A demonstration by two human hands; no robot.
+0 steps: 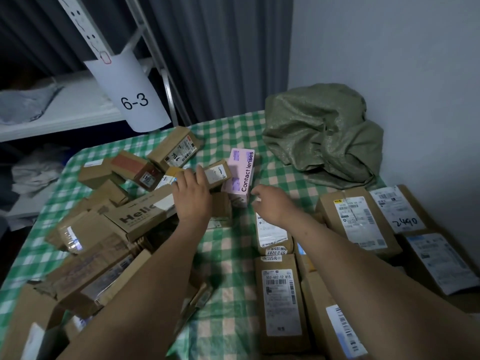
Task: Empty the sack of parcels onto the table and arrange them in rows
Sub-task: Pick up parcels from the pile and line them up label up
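The green woven sack [324, 136] lies crumpled at the back right of the table [231, 258], which has a green checked cloth. A loose pile of brown parcels [104, 229] covers the left side, among them a "Hello" box [145, 214]. My left hand [193, 196] reaches over the pile, its fingers lying on a small brown box [219, 172]. A pink "Contact lenses" box [241, 175] stands just right of it. My right hand [270, 205] hovers beside the pink box with loosely curled fingers and holds nothing. Labelled parcels [281, 300] lie side by side on the right.
A white metal shelf [65, 113] with a paper tag "6-3" [135, 100] stands behind the table's left corner, with grey bags on it. A grey curtain hangs behind, and a pale wall runs along the right. Larger flat parcels [361, 219] lie against the right edge.
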